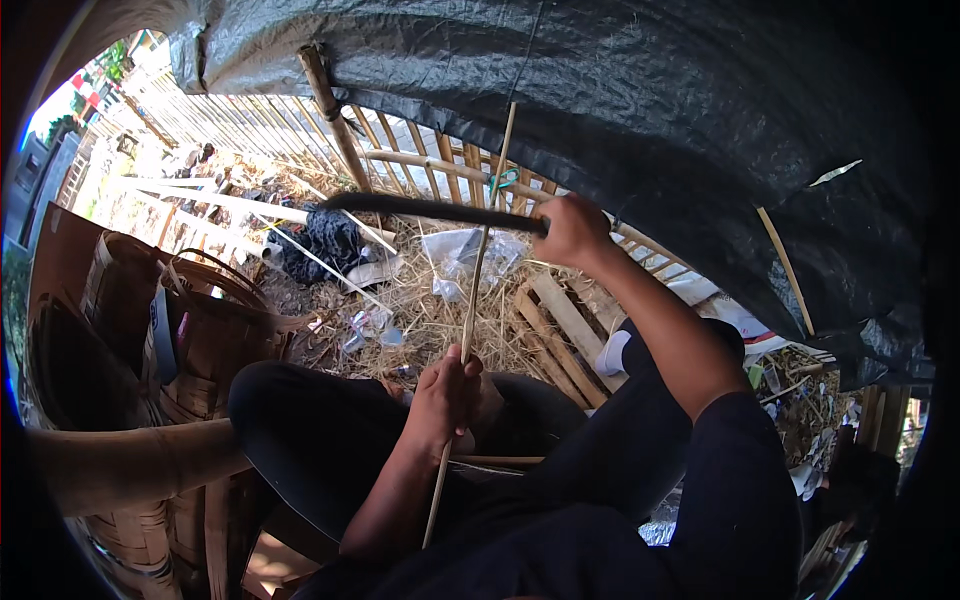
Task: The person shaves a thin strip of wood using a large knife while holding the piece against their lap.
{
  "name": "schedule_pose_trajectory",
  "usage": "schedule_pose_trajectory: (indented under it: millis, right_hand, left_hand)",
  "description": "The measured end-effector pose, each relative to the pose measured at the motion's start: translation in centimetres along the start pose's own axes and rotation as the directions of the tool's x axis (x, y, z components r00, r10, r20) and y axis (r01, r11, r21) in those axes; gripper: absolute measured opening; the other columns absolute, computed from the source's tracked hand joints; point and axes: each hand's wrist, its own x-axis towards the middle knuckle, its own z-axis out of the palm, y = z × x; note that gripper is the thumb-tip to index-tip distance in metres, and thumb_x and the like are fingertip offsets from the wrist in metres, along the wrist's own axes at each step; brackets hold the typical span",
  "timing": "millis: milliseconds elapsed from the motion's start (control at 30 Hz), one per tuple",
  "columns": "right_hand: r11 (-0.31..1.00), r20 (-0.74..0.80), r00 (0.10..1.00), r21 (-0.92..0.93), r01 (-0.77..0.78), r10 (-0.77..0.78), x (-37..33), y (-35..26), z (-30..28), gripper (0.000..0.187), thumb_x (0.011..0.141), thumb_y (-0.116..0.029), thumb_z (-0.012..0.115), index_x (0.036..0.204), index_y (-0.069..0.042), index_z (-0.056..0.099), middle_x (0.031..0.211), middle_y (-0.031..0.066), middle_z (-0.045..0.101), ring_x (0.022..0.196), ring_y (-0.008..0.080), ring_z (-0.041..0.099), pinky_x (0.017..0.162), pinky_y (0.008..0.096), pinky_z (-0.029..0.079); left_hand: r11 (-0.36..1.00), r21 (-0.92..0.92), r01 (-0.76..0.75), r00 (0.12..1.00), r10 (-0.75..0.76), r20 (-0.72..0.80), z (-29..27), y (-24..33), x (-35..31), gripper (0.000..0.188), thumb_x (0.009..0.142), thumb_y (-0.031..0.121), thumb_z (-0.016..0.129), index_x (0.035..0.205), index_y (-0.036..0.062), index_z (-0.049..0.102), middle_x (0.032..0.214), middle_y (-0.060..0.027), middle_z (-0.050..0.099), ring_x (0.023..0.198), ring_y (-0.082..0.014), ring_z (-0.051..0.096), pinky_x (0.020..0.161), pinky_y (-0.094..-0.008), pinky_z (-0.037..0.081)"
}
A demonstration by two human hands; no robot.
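A long, thin bamboo strip (472,310) runs upright and slightly tilted from my lap toward the tarp. My left hand (450,400) is closed round its lower part, above my crossed legs. In my right hand (575,232), farther off and to the right, I grip one end of a dark, slightly curved long blade (420,208), like a machete. The blade lies nearly level and points left, crossing the strip's upper part. Whether its edge touches the strip I cannot tell. My right fist hides the handle.
Woven bamboo baskets (215,340) stand at the left, beside a thick bamboo pole (150,460). A black tarp (650,90) hangs low ahead and right. Beyond are a bamboo fence (240,125), dark cloth (315,245), a plastic bag (465,255), straw and wooden planks (570,320).
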Motion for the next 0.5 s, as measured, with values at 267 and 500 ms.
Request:
schedule_pose_trajectory:
  millis: [267,500]
  right_hand:
    - [0.979,0.210,0.958,-0.023,0.203,-0.194,-2.5,-4.1,0.6,0.020,0.054,-0.024,0.069,0.066,-0.009,0.066,0.063,0.0159,0.063,0.066,0.0346,0.066,0.063,0.0456,0.052]
    - [0.975,0.149,0.965,-0.020,0.221,-0.216,-1.6,-2.5,1.0,0.019,0.050,-0.023,0.069,0.061,-0.010,0.062,0.062,0.0150,0.061,0.067,0.0355,0.064,0.061,0.0448,0.051]
  left_hand:
    - [0.922,0.365,-0.128,0.985,0.162,-0.065,-0.6,0.0,0.6,0.048,0.102,0.049,0.037,0.080,0.0088,0.051,0.054,0.0045,0.042,0.040,-0.0040,0.037,0.035,-0.0209,0.029]
    - [0.837,0.509,-0.200,0.961,0.270,-0.066,-0.6,-0.2,1.0,0.050,0.101,0.052,0.039,0.079,0.0089,0.052,0.054,0.0060,0.042,0.042,-0.0027,0.037,0.038,-0.0206,0.030]
